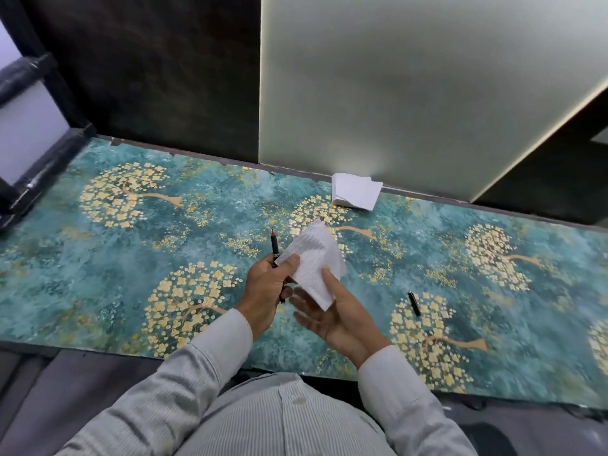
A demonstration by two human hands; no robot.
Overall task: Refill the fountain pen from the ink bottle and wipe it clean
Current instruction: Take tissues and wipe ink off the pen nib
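Observation:
My left hand (266, 291) grips a thin dark fountain pen (274, 246) with its nib pointing away from me, and its thumb also pinches a corner of a white tissue (312, 258). My right hand (332, 311) lies palm up under the tissue with straight fingers, its thumb against the tissue's lower edge. The pen's black cap (414, 303) lies on the table to the right of my hands. No ink bottle is in view.
A stack of white tissues (357, 191) sits at the back edge of the table (131, 258), which has a teal covering printed with golden trees. A pale panel (394, 93) and dark wall rise behind. A black frame (39, 166) stands at left.

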